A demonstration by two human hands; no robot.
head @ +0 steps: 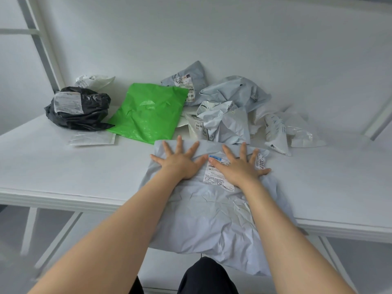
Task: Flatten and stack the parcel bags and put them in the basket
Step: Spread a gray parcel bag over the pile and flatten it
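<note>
Two splayed grips, left hand (180, 161) and right hand (239, 168), press flat on grey parcel bag (209, 219) labelled "3007".

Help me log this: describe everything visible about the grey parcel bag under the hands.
The grey parcel bag is thin, creased plastic, lying mostly flat on the white table, its near end hanging over the edge. A white printed label sits near its far end. The left hand and right hand press it with spread fingers.
</note>
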